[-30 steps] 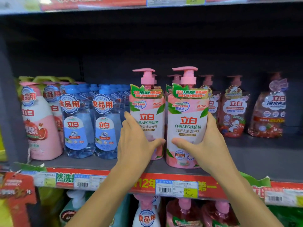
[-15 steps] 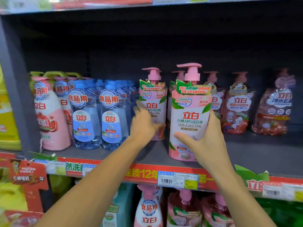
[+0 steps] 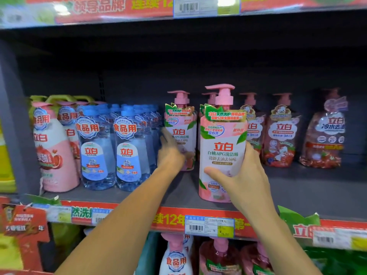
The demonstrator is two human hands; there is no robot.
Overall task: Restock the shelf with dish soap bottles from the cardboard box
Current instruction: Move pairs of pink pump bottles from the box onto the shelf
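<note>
Two pink pump bottles of dish soap stand on the grey shelf [image 3: 139,195]. My right hand [image 3: 245,180] grips the nearer bottle [image 3: 223,147] low on its right side, thumb across the front; it stands upright near the shelf's front edge. My left hand [image 3: 170,153], blurred, holds the farther bottle [image 3: 179,132] from its left side, deeper on the shelf. More pink pump bottles stand in rows behind them. The cardboard box is out of view.
Clear blue bottles [image 3: 127,149] and pink-white bottles [image 3: 51,151] fill the shelf's left part. Reddish pump bottles [image 3: 282,135] and a refill pouch [image 3: 325,135] stand at the right, set back. A red price strip [image 3: 208,223] runs along the front edge; more bottles sit on the shelf below.
My left hand has pushed its bottle back into the shelf, away from the front edge. My right hand keeps its bottle near the front edge. The camera has moved closer.
</note>
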